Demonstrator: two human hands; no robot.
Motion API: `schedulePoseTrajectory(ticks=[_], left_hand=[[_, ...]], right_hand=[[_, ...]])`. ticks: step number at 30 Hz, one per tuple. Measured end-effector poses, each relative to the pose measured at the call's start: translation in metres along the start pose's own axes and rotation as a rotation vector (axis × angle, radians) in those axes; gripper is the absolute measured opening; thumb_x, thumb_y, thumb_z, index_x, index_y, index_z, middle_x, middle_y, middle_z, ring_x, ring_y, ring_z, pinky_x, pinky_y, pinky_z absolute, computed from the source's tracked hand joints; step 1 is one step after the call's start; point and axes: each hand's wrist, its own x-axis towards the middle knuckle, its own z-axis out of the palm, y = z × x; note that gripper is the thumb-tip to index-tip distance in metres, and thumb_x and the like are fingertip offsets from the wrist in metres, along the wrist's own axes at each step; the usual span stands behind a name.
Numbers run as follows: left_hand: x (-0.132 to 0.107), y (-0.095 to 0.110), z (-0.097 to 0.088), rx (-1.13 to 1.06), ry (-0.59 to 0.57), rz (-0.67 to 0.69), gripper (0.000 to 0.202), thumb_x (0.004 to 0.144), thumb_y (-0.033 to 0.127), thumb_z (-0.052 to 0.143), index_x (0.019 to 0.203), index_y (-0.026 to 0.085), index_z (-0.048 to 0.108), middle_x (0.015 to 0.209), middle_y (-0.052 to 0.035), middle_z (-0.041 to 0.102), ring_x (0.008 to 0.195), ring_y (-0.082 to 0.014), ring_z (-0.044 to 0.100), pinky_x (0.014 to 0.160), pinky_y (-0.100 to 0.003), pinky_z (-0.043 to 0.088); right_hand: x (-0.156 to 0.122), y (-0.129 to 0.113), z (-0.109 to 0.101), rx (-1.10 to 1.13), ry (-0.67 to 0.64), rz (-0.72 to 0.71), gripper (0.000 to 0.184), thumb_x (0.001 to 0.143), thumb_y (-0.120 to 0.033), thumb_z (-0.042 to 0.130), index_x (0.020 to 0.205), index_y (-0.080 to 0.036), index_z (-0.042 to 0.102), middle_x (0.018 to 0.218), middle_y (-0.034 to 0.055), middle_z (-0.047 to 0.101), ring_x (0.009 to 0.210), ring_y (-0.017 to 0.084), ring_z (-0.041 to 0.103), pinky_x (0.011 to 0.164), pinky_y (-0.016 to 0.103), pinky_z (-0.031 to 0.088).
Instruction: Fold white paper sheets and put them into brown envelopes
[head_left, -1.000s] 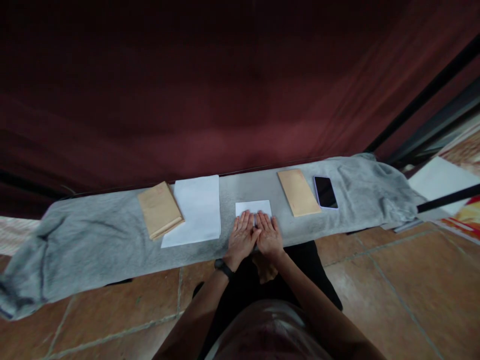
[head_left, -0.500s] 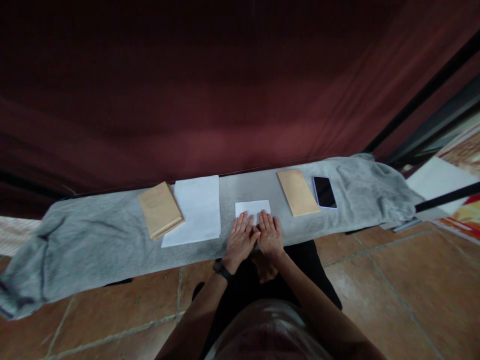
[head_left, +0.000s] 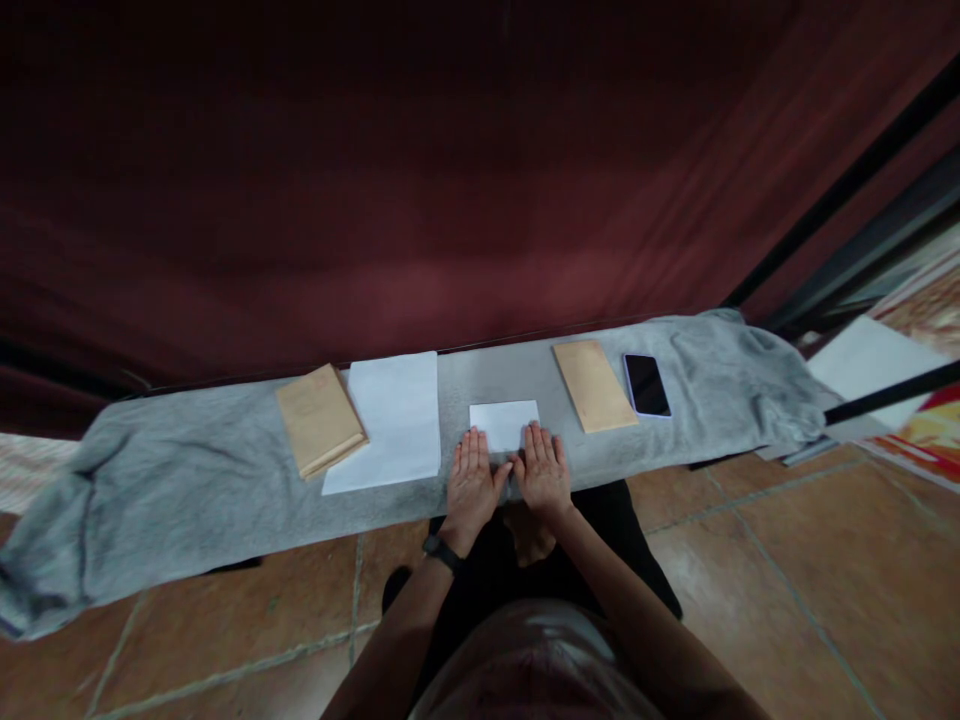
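Observation:
A small white rectangle of folded paper lies flat on the grey cloth in front of me. My left hand rests palm down with fingers stretched out, its fingertips on the paper's lower left corner. On the lower right corner lie the fingertips of my right hand, also flat and spread. The two thumbs point towards each other just below the paper. Left of my hands is a stack of white paper sheets, partly under a pile of brown envelopes. A single brown envelope lies to the right.
A phone with a dark screen lies right of the single envelope. The grey cloth covers a long narrow surface along a dark red panel. Tiled floor shows below, and printed sheets lie at the far right.
My hands have slid apart, the left one leftwards and the right one slightly rightwards. More of the small white paper now shows between them.

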Motion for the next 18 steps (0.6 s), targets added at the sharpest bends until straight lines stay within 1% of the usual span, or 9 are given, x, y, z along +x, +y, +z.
schedulePoseTrajectory(ticks=[4, 8, 13, 18], left_hand=[[-0.001, -0.003, 0.002, -0.010, 0.016, -0.028, 0.076, 0.100, 0.052, 0.043, 0.159, 0.006, 0.028, 0.165, -0.0208, 0.029, 0.155, -0.0313, 0.022, 0.127, -0.052, 0.020], [-0.002, -0.005, 0.003, -0.016, 0.031, -0.052, 0.076, 0.100, 0.049, 0.046, 0.157, 0.003, 0.029, 0.163, -0.0241, 0.029, 0.155, -0.0330, 0.024, 0.126, -0.053, 0.021], [-0.004, -0.005, 0.003, 0.010, 0.077, -0.069, 0.076, 0.100, 0.050, 0.045, 0.156, 0.001, 0.031, 0.162, -0.0266, 0.030, 0.153, -0.0347, 0.026, 0.125, -0.055, 0.023], [-0.006, -0.005, 0.002, 0.049, 0.125, -0.070, 0.069, 0.103, 0.045, 0.042, 0.157, 0.003, 0.032, 0.160, -0.0249, 0.036, 0.152, -0.0337, 0.030, 0.124, -0.054, 0.027]], right_hand=[[-0.001, 0.003, 0.002, -0.013, 0.013, 0.000, 0.062, 0.106, -0.040, 0.038, 0.154, -0.001, 0.037, 0.155, 0.0243, 0.045, 0.146, 0.035, 0.040, 0.120, 0.055, 0.024], [-0.002, 0.007, 0.001, -0.023, 0.017, 0.016, 0.061, 0.106, -0.040, 0.037, 0.154, -0.002, 0.038, 0.156, 0.0235, 0.045, 0.144, 0.035, 0.042, 0.120, 0.055, 0.024], [-0.004, 0.012, -0.002, -0.049, 0.022, 0.032, 0.062, 0.106, -0.041, 0.037, 0.154, -0.001, 0.038, 0.155, 0.0249, 0.045, 0.144, 0.035, 0.042, 0.120, 0.054, 0.025], [-0.006, 0.016, -0.004, -0.060, 0.015, 0.044, 0.061, 0.107, -0.039, 0.036, 0.153, 0.000, 0.039, 0.156, 0.0248, 0.044, 0.145, 0.034, 0.041, 0.121, 0.053, 0.025]])
